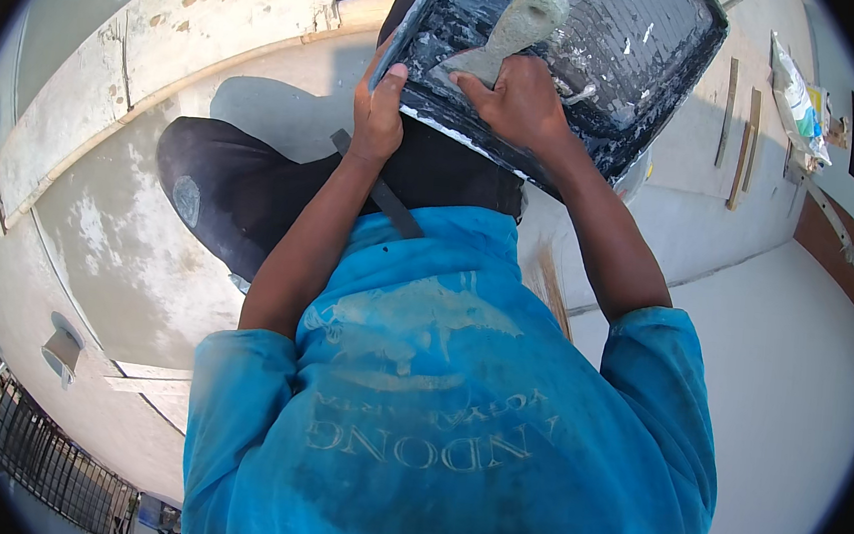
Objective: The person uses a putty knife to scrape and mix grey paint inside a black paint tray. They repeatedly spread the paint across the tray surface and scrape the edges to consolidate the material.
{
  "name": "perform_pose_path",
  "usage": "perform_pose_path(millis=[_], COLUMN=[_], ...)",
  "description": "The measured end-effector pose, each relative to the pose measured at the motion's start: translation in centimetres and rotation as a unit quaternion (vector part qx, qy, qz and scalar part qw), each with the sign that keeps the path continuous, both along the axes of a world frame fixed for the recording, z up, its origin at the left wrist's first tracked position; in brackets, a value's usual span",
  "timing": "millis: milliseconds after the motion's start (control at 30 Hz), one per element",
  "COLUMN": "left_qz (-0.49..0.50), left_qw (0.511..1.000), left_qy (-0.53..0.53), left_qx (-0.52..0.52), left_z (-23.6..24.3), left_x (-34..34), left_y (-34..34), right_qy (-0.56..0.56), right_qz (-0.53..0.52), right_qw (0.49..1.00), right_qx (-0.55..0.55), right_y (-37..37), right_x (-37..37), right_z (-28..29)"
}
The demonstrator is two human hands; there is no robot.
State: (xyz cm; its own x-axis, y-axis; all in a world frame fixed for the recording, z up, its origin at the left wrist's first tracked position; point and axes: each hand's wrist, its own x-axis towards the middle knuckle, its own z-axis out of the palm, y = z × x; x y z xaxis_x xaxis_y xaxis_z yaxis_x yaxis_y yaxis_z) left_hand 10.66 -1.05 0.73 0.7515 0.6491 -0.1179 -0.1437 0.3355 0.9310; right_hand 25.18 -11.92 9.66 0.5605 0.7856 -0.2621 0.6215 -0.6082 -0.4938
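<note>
A black paint tray point(654, 54), crusted with dried grey and white paint, is tilted in front of me at the top of the view. My left hand point(379, 113) is closed around its near left edge, thumb on the rim. Inside the tray my right hand point(520, 104) is closed on a putty knife point(522, 26) coated in grey residue. The handle, with a hole at its end, points up and away. My right fingers sit near the blade end, partly hiding it. The tray's far edge is cut off by the frame.
Wooden strips point(743, 151) and a white plastic bag point(799, 101) lie to the right. A small pale container point(61, 353) stands at lower left, above a dark metal railing point(57, 449). Broom-like bristles point(550, 282) show beside my right side. A pale stained panel point(207, 9) runs along the upper left.
</note>
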Motion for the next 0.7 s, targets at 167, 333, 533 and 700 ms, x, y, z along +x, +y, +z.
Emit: perform_pose_path(millis=[167,333,533,700], left_qz=[-0.017,0.005,0.002,-0.01], left_qw=[1.0,0.989,0.999,1.0], left_qy=[0.011,0.012,-0.015,-0.01], left_qx=[0.006,0.147,-0.044,0.013], left_z=[1.0,-0.7,0.2,0.2], left_x=[-0.1,-0.4,-0.1,-0.3], left_y=[0.2,0.2,-0.1,0.4], right_qy=[0.034,0.007,0.057,0.083], right_qz=[-0.031,0.018,0.019,-0.05], right_qw=[0.999,0.997,0.997,0.99], right_qx=[-0.002,-0.076,-0.052,-0.098], right_y=[0.7,0.8,0.2,1.8], right_x=[-0.6,-0.3,1.0,0.7], right_z=[1.5,1.3,0.3,4.2])
